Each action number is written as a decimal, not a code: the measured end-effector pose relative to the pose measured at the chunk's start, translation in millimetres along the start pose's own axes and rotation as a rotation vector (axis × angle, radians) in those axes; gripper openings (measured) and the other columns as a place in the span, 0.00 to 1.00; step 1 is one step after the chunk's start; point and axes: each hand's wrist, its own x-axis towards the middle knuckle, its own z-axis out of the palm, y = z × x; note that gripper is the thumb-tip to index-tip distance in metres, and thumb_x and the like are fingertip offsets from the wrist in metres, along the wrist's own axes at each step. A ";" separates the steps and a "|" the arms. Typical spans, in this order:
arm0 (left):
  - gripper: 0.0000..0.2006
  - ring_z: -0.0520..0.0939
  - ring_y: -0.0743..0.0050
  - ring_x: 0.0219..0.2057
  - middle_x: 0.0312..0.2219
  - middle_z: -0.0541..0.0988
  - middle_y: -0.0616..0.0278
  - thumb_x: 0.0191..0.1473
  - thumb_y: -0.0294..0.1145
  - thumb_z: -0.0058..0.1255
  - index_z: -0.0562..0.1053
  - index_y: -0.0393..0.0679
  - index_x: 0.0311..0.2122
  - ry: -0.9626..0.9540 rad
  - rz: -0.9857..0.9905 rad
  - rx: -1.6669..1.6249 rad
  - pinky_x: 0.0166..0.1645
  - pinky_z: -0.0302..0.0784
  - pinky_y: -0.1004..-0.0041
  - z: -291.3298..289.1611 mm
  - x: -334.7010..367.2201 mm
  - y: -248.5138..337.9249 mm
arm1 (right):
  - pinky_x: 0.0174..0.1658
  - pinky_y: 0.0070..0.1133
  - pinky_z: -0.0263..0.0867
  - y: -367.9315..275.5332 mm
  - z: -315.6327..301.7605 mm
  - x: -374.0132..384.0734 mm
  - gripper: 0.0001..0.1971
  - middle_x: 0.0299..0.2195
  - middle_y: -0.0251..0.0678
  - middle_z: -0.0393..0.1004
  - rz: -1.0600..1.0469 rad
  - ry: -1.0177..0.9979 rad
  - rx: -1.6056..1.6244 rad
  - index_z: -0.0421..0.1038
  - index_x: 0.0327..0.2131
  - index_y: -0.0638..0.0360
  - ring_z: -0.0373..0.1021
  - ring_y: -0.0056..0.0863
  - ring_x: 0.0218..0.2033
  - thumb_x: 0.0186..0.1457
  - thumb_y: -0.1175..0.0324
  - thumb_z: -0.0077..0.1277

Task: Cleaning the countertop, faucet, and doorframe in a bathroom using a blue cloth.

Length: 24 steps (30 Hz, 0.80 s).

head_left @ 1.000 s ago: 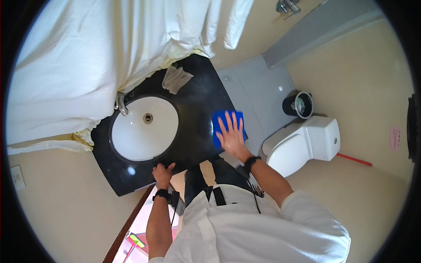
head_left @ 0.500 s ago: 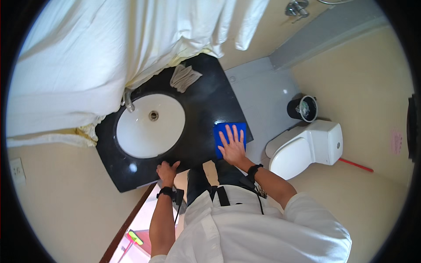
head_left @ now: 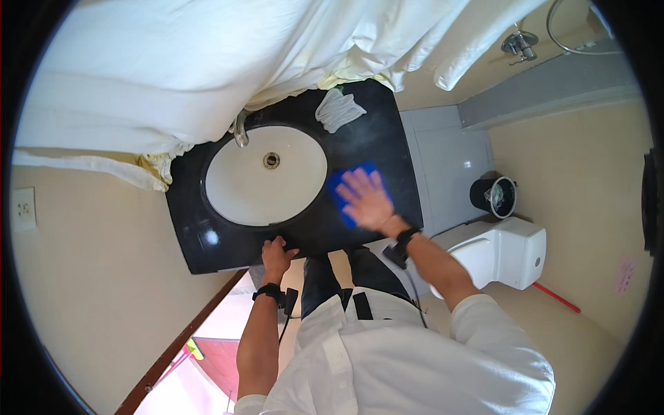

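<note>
My right hand (head_left: 368, 200) lies flat with spread fingers on a blue cloth (head_left: 343, 220), pressing it to the black countertop (head_left: 377, 128) right of the basin. The hand and cloth are slightly blurred. My left hand (head_left: 278, 257) rests at the counter's front edge, thumb apart from the fingers and nothing held in it. Just beyond it is a white oval sink (head_left: 266, 197) with a metal drain (head_left: 271, 160) and a faucet (head_left: 241, 130) at its back left. A crumpled pale cloth (head_left: 339, 111) sits at the back of the counter.
White curtains (head_left: 173, 76) hang along the counter's back edge. On the right stand a white toilet (head_left: 522, 252) and a black trash bin (head_left: 481, 195). A red stick (head_left: 557, 297) lies behind the toilet. A shower valve (head_left: 520, 45) is on the far wall.
My right hand has slid the blue cloth inward, closer to the sink, turning it slightly. My left hand stays at the counter's front edge. The whole view has shifted and turned.
</note>
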 end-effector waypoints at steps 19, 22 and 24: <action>0.13 0.76 0.52 0.39 0.35 0.74 0.51 0.43 0.31 0.62 0.75 0.40 0.36 0.297 0.039 -0.420 0.40 0.73 0.58 9.8 -10.3 -41.3 | 0.63 0.51 0.36 -177.0 48.7 44.7 0.30 0.64 0.46 0.48 -0.281 -0.044 0.188 0.64 0.56 0.54 0.41 0.49 0.66 0.52 0.52 0.51; 0.12 0.75 0.51 0.47 0.44 0.74 0.49 0.49 0.29 0.56 0.75 0.39 0.39 0.572 0.031 -0.459 0.46 0.73 0.59 -3.6 -17.3 -38.7 | 0.63 0.51 0.36 -224.0 62.0 79.0 0.28 0.64 0.45 0.49 -0.272 -0.065 0.218 0.63 0.57 0.52 0.41 0.48 0.66 0.54 0.53 0.47; 0.16 0.66 0.48 0.58 0.57 0.66 0.47 0.54 0.32 0.52 0.72 0.37 0.47 0.527 0.124 -0.284 0.58 0.66 0.61 -17.8 -21.3 -28.4 | 0.63 0.49 0.37 -230.5 64.9 87.1 0.28 0.65 0.45 0.49 -0.290 -0.070 0.110 0.60 0.59 0.52 0.41 0.46 0.67 0.54 0.55 0.44</action>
